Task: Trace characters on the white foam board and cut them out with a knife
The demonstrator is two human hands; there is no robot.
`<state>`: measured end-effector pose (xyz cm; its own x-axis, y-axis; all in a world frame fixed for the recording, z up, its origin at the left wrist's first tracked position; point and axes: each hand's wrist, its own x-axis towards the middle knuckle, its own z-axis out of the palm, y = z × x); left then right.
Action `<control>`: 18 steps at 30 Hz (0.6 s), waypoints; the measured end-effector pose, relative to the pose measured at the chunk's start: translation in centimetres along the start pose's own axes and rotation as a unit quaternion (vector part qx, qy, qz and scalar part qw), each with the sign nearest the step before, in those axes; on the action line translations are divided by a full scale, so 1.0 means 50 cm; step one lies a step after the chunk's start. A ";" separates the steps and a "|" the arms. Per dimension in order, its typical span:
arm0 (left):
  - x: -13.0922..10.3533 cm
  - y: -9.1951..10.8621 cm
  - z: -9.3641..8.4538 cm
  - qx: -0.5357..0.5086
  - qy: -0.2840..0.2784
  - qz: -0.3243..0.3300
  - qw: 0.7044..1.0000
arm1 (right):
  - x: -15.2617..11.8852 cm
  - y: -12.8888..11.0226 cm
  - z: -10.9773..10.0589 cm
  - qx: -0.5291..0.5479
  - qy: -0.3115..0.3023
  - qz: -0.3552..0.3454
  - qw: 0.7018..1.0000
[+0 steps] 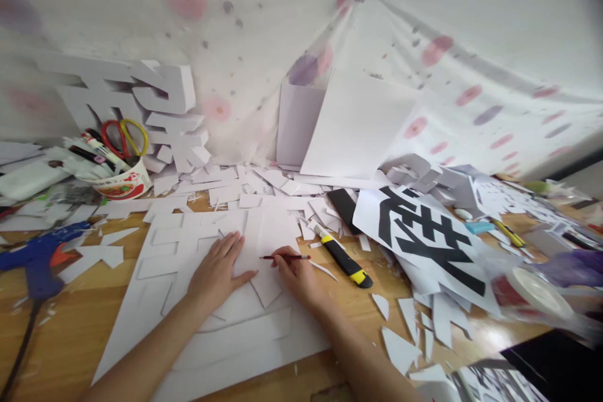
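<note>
My left hand (215,271) lies flat with its fingers and thumb spread, pressing on a white cut-out piece (267,286) on top of a large white board (264,355). Between the fingers of my right hand (298,277) is a dark red pencil (268,257), its tip pointing left over the white pieces. Cut lines and stroke-shaped outlines show in the board around my left hand. Just right of my right hand, a black and yellow utility knife (343,257) rests on the wooden table.
Left are a blue glue gun (42,264) and a tub (127,183) of pens and scissors (126,137). White built-up characters (164,91) and blank boards (358,129) stand behind scraps. A printed black character sheet (424,235), tape roll (541,295) and offcuts (400,348) lie right.
</note>
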<state>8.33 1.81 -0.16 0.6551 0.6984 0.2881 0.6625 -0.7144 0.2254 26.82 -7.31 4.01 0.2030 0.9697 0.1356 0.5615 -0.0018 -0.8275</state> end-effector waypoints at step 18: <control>0.001 0.000 -0.001 -0.017 0.008 -0.004 1.000 | -0.091 0.002 -0.079 -0.053 -0.046 -0.019 0.997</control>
<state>8.32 1.85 -0.08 0.6433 0.7040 0.3010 0.6549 -0.7096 0.2600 29.11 -12.70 5.48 0.1086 0.9878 0.1120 0.6505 0.0145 -0.7593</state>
